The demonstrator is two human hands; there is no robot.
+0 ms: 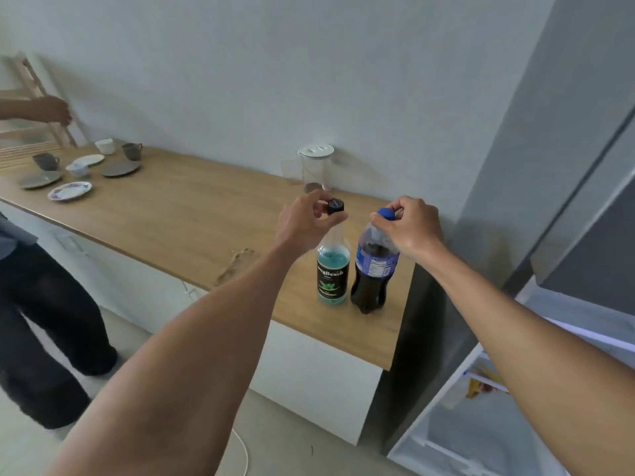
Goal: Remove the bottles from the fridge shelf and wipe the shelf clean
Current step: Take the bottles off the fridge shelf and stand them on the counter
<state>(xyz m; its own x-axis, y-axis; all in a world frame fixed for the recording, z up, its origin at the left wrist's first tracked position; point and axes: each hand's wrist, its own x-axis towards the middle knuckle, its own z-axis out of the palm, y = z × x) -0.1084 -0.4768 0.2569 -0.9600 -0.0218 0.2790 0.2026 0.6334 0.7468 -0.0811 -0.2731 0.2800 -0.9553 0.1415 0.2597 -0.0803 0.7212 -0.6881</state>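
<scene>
A grey fridge fills the frame from one to five o'clock, its door open on white inner shelves. A long wooden worktop runs from nine o'clock to the centre, carrying two bottles that stand upright, just beside each other, near its fridge-side end. A second person in dark trousers stands at eight o'clock, reaching toward a wooden rack at ten o'clock. A clear jug with a white lid sits against the wall at twelve o'clock. The dark cola bottle is pinched at its blue cap by the right hand; the mint syrup bottle is gripped at its black cap by the left hand. Plates and cups cluster at ten o'clock.
</scene>
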